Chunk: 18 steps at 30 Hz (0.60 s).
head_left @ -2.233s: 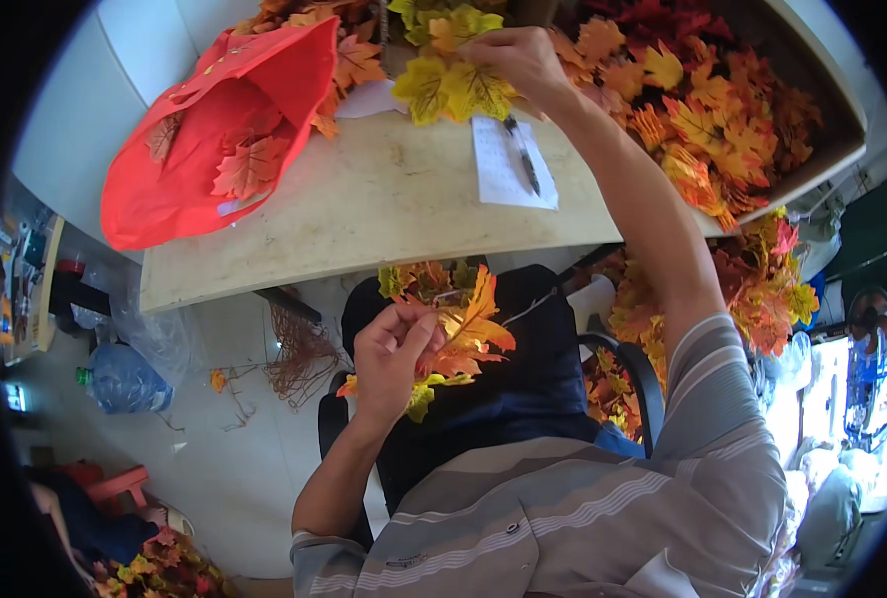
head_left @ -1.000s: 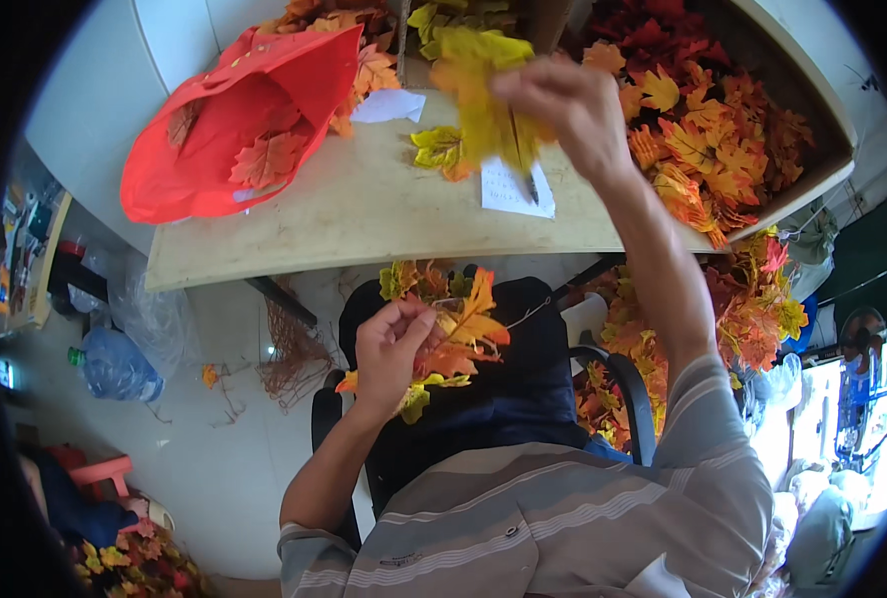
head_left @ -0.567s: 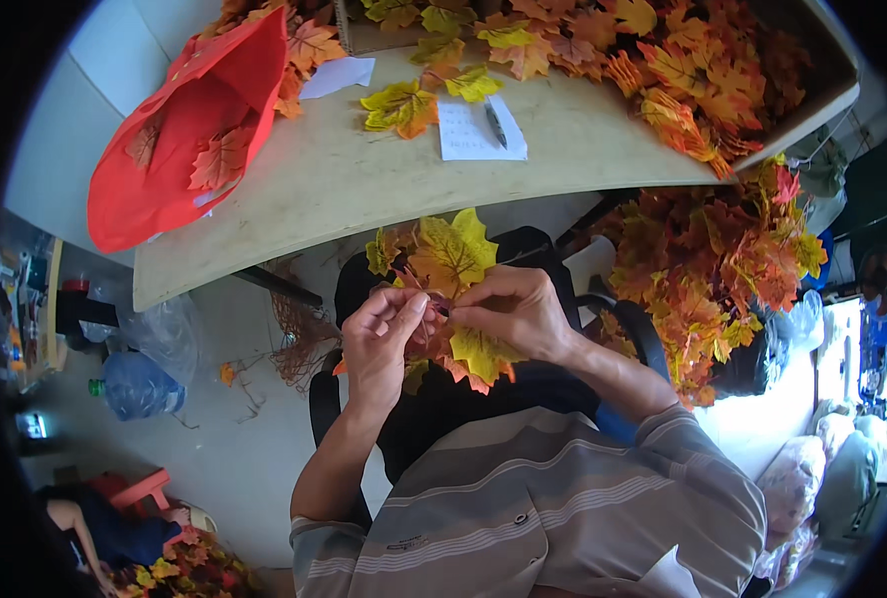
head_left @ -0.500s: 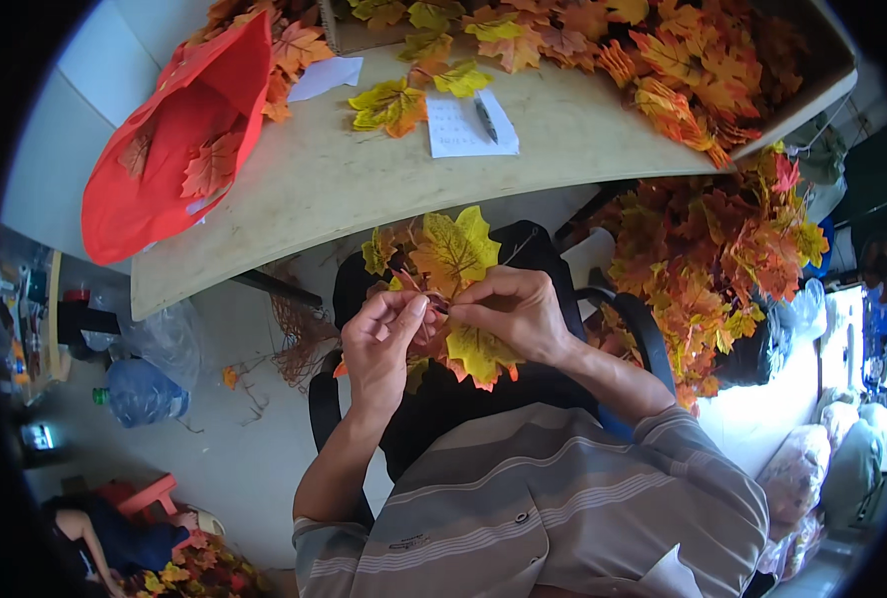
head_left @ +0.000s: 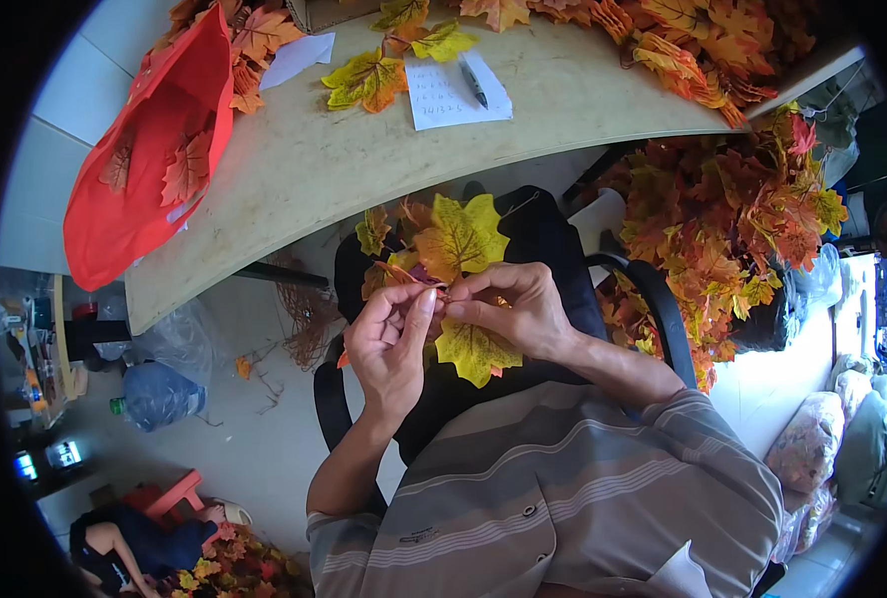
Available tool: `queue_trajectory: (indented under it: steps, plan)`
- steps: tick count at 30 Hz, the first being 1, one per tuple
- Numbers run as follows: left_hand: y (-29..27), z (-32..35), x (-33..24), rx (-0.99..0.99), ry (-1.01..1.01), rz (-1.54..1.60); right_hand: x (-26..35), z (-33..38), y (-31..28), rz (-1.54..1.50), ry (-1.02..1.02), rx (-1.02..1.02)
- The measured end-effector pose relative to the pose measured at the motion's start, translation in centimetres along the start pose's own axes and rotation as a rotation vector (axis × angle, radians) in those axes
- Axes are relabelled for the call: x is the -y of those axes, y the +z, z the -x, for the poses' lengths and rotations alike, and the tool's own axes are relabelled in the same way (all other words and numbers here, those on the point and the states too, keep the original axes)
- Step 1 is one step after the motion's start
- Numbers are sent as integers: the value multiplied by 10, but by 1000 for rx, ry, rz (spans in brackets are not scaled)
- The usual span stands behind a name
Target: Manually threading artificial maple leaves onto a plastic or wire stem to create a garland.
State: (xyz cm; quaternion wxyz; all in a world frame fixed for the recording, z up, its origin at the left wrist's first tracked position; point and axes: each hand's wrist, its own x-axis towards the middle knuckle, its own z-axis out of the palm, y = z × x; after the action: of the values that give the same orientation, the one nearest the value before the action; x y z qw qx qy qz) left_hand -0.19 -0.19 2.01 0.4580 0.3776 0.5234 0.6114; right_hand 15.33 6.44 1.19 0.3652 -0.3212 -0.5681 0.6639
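A bunch of fake maple leaves [head_left: 455, 261], yellow and orange, sits over the person's lap, just near of the table edge, and both hands are on it. The left hand [head_left: 391, 344] comes up from the lower left with the forearm angled in, fingers curled, thumb and forefinger pinched on the stem end at the middle of the bunch. The right hand [head_left: 516, 311] reaches across from the right, wrist bent, its fingertips meeting the left hand's at the same spot. So the hands are together, both clamped on the bunch, knuckles almost touching.

Compared with two seconds back, that is a big change: then the right arm was stretched far out over the table among the loose leaves while the left hand alone held the bunch in the lap. Half a second ago the hands were already joined, and the grip looks much the same now.

One yellow leaf [head_left: 475, 350] hangs down below the right hand, and a larger yellow one [head_left: 463, 231] stands up beyond the fingers, toward the table.

Farther out, the pale table [head_left: 294, 169] carries a few loose yellow leaves [head_left: 366, 80], a sheet of paper [head_left: 453, 92] with a pen [head_left: 473, 82] lying on it, and a red bag [head_left: 149, 164] at the far left. A big heap of orange leaves [head_left: 727, 214] fills the right side beside the black chair [head_left: 653, 309].
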Motion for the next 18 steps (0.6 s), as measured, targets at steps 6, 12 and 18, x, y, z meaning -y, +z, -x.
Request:
queue_trajectory:
  steps: [6,12,18]
  plan:
    - [-1,0,1,2,27,-1,1,1,0,-48,70,9]
    - [0,1,-2,-8,-2,14,-4,1,2,-176,66,-3]
    - [0,0,1,-9,36,-10,-3,0,1,-123,59,-7]
